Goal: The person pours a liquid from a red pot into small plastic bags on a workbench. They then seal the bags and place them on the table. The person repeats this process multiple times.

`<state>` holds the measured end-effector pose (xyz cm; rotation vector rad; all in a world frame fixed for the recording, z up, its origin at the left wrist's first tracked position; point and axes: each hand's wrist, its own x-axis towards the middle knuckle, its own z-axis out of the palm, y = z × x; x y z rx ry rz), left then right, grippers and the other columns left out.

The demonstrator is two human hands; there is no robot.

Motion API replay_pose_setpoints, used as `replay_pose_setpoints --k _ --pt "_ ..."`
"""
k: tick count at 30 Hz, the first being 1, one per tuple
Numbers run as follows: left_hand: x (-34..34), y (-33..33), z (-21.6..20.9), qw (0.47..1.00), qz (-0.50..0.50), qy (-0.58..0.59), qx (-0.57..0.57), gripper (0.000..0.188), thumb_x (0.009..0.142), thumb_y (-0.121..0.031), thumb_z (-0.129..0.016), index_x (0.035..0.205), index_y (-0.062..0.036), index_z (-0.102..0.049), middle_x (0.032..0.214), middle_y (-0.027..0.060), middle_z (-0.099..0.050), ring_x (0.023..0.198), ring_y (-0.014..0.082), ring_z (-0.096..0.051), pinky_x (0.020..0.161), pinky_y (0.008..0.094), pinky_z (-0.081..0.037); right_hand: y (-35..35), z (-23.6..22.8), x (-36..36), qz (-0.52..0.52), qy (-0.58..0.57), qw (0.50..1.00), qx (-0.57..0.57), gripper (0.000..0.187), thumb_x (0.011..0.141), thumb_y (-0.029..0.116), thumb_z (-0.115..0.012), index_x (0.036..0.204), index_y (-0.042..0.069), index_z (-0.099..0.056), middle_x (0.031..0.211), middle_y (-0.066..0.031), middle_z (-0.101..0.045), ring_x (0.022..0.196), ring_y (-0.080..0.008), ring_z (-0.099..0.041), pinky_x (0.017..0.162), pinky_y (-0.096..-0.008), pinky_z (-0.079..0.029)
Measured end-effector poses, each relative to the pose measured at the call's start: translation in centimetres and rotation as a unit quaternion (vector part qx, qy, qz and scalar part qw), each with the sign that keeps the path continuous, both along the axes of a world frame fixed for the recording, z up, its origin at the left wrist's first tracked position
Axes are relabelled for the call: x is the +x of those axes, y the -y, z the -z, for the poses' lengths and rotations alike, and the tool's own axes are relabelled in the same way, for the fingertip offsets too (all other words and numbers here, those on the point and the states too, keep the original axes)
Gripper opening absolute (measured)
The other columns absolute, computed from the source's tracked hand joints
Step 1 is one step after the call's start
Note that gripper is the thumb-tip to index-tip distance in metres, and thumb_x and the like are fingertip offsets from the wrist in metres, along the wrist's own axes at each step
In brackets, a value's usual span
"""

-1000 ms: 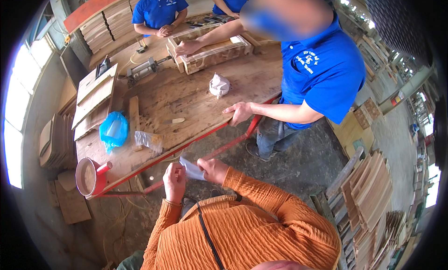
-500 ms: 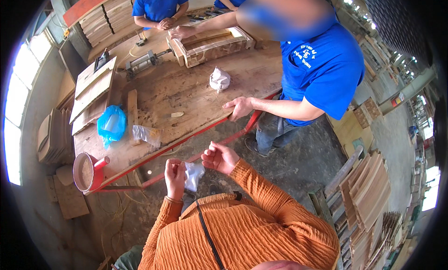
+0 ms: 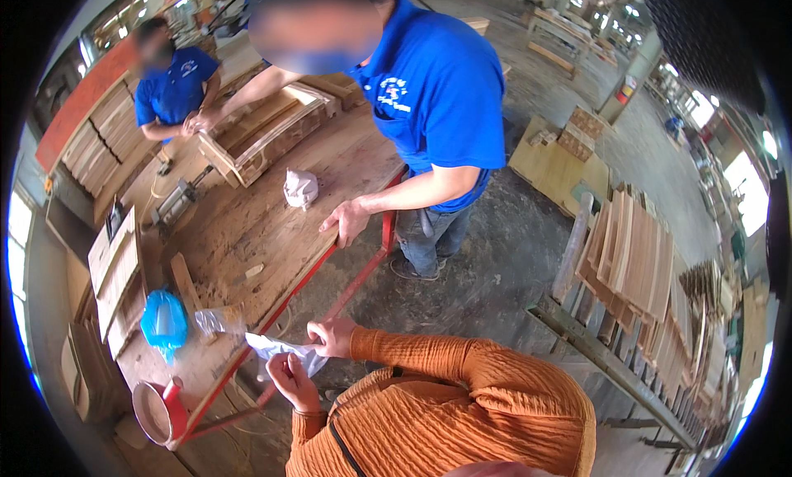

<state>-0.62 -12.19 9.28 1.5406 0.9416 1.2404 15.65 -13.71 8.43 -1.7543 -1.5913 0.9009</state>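
Far left, thin curved boards (image 3: 78,370) are standing on edge beside the bench (image 3: 223,250), a worn, dark-stained wood top on a red metal frame. Flat pale wood panels (image 3: 115,267) are lying stacked and overlapping on its left end. Near corner: round red pot (image 3: 159,415) with a stubby red handle is sitting at the edge, brownish inside; contents unclear. Crinkled blue plastic bag (image 3: 165,322) is resting just beyond it. Further back, a grey metal cylinder (image 3: 175,203) is lying near a narrow flat wood strip (image 3: 186,283). Clear, wrinkled plastic bag (image 3: 220,319) is lying by the strip's near end. Rectangular wooden frame (image 3: 272,135), thick-walled, is sitting toward the back; small pale wood chip (image 3: 254,271) is lying flat mid-bench.

In front of the bench edge, the thin, creased whitish plastic sheet (image 3: 279,346) is hanging between the wearer's hands. Left hand (image 3: 292,385) is bending its fingers against the lower side; can't tell if it's gripping. Right hand (image 3: 332,335) is pinching the right end.

Crumpled off-white bundle (image 3: 300,188) is sitting upright on the bench. Co-worker's hand (image 3: 346,221) is pressing on the red-edged rim, right of it. Far right, long striped-grain boards (image 3: 635,263) are leaning in layers on a metal rack (image 3: 610,374).
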Motion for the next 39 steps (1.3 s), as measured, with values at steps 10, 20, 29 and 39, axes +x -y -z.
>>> replay_pose_setpoints --k 10,20,29,39 --pt "-1.2 -0.9 1.3 0.995 0.012 -0.057 -0.083 0.006 0.089 -0.010 -0.057 0.091 -0.0041 -0.055 0.073 0.0014 -0.057 0.062 0.0092 -0.051 0.059 0.0236 -0.045 -0.6 -1.1 -0.3 -0.008 -0.031 0.993 0.117 0.015 0.079 0.012 -0.059 0.086 0.004 -0.050 0.077 -0.0143 -0.060 0.074 -0.0333 -0.061 0.065 -0.0420 -0.048" --pt "-3.4 -2.7 1.0 0.816 0.142 0.260 -0.497 0.015 0.093 -0.022 -0.049 0.088 -0.0103 -0.056 0.080 0.0006 -0.061 0.070 0.0105 -0.057 0.061 0.0249 -0.048 0.3 -0.4 -1.0 0.068 -0.621 0.761 -0.173 0.013 0.092 0.020 -0.050 0.094 0.008 -0.056 0.081 -0.0044 -0.065 0.073 -0.0170 -0.064 0.062 -0.0309 -0.053" --pt "-2.8 -2.4 -4.4 0.782 0.237 0.258 -0.517 0.047 0.090 -0.045 -0.049 0.105 -0.0013 -0.058 0.103 0.0123 -0.064 0.092 0.0255 -0.063 0.078 0.0385 -0.052 -0.2 2.2 -1.6 -0.076 -0.807 0.526 -0.258 0.025 0.089 0.029 -0.046 0.089 0.006 -0.056 0.077 -0.0060 -0.062 0.061 -0.0151 -0.059 0.038 -0.0295 -0.039" --pt "-1.7 -2.6 -3.8 0.800 0.135 0.259 -0.525 0.029 0.095 -0.031 -0.049 0.104 -0.0053 -0.058 0.089 0.0011 -0.060 0.074 0.0121 -0.056 0.063 0.0276 -0.046 -1.7 4.1 -0.8 -0.086 -0.743 0.603 -0.277 0.020 0.088 0.018 -0.053 0.100 0.002 -0.058 0.090 -0.0061 -0.064 0.078 -0.0152 -0.062 0.068 -0.0301 -0.050"
